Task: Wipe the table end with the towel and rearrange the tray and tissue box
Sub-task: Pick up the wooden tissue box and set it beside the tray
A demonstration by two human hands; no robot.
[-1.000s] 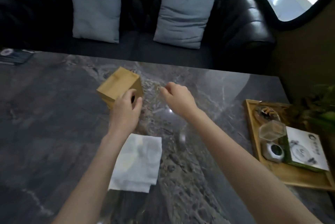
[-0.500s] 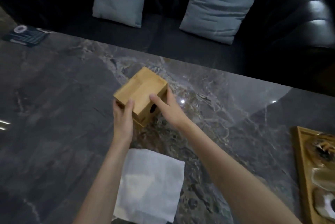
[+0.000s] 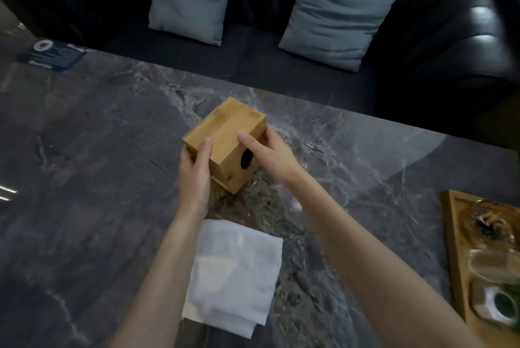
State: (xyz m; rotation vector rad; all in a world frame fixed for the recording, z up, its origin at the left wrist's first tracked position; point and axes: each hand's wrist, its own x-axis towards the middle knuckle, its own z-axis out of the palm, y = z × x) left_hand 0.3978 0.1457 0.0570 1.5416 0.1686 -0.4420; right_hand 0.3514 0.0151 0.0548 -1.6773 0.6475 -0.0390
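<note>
The wooden tissue box point(image 3: 225, 131), a bamboo cube with a dark oval hole in its near side, sits tilted at the middle of the dark marble table point(image 3: 84, 178). My left hand point(image 3: 195, 176) grips its left corner with the thumb on top. My right hand point(image 3: 270, 156) holds its right side, index finger across the top. A folded white towel point(image 3: 239, 271) lies flat on the table nearer to me, partly under my left forearm. The wooden tray point(image 3: 453, 235) shows at the right edge, cut off by the frame.
The tray holds a glass dish, a clear container and a white hexagonal dish. A dark card point(image 3: 53, 56) lies at the table's far left corner. Behind the table stands a black leather sofa point(image 3: 436, 38) with two grey cushions point(image 3: 337, 12).
My right hand has come from the air onto the box's right side, so both hands now hold it. The box's holed side now faces me. The view has tipped down and left.
</note>
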